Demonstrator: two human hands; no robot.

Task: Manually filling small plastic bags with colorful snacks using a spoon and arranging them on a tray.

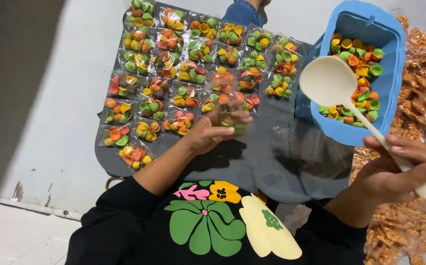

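Note:
My left hand (212, 128) holds a small clear bag (231, 110) filled with colourful shell-shaped crackers, just above a grey tray (272, 162). My right hand (394, 169) grips the handle of a cream plastic spoon (328, 81). The empty spoon bowl hovers at the left rim of a blue plastic tub (394, 93) that holds loose orange, green and yellow crackers (358, 64). Several filled small bags (183, 64) lie in rows on the far part of the grey tray.
A big clear bag of brown fried snacks (419, 118) lies at the right, partly under the blue tub. A stack of empty clear bags (291, 142) rests on the tray near the tub. Someone's blue-clad knee (242, 12) shows at the top edge.

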